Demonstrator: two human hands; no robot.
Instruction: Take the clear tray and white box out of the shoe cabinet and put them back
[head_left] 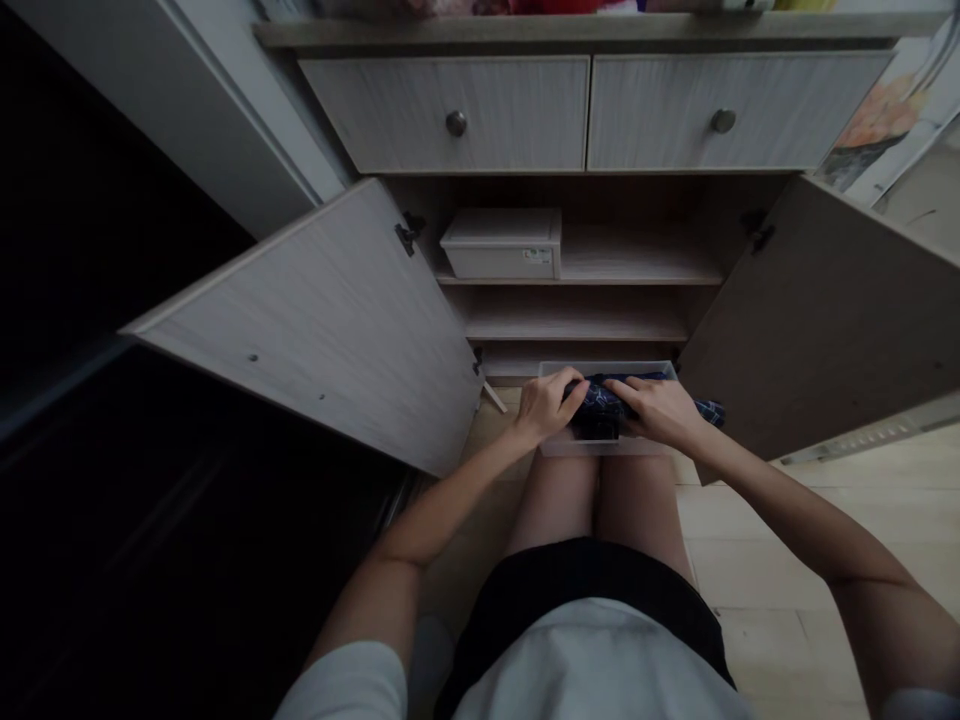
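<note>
A pale translucent plastic box (pixel 559 447) rests on my thighs. Across its top lies a long dark blue patterned bundle (pixel 600 398) that looks like a folded umbrella, its right end poking out past my wrist. My left hand (pixel 551 405) has its fingers closed on the left end of the bundle, thumb on top. Closer to the middle, my right hand (pixel 660 408) grips the bundle from the right. Below the bundle, inside the box, a black item (pixel 598 430) shows; its kind is unclear.
Ahead stands a light wood-grain cabinet, its left door (pixel 322 320) and right door (pixel 832 310) swung outward on both sides of me. A lidded white box (pixel 504 245) sits on the upper shelf (pixel 637 258). Two knobbed drawers (pixel 472 110) are above.
</note>
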